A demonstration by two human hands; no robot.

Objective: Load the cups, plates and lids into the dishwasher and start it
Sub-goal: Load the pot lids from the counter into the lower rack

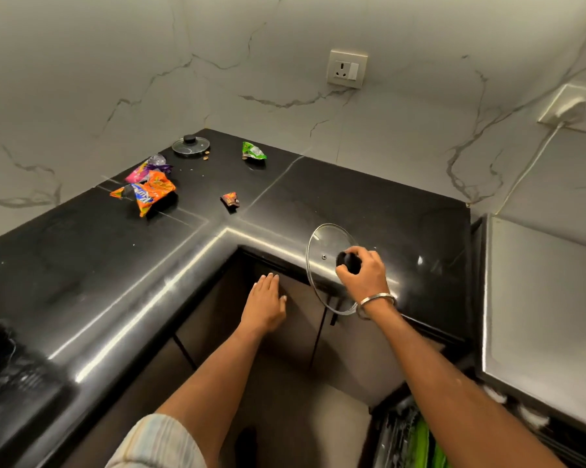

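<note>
A clear glass lid [322,244] with a metal rim is held tilted over the front edge of the black counter [369,204]. My right hand [364,275] grips its black knob. My left hand [264,304] hangs flat with straight fingers in front of the dark cabinet doors, holding nothing. A second, smaller glass lid [191,145] with a black knob lies flat in the counter's far corner. The open dishwasher [406,434] shows at the bottom right, with green items in its rack.
Snack wrappers lie on the counter: an orange one [149,192], a pink one [138,172], a green one [252,152] and a small brown one [231,199]. A steel appliance top [538,298] stands at right. Two wall sockets sit on the marble backsplash.
</note>
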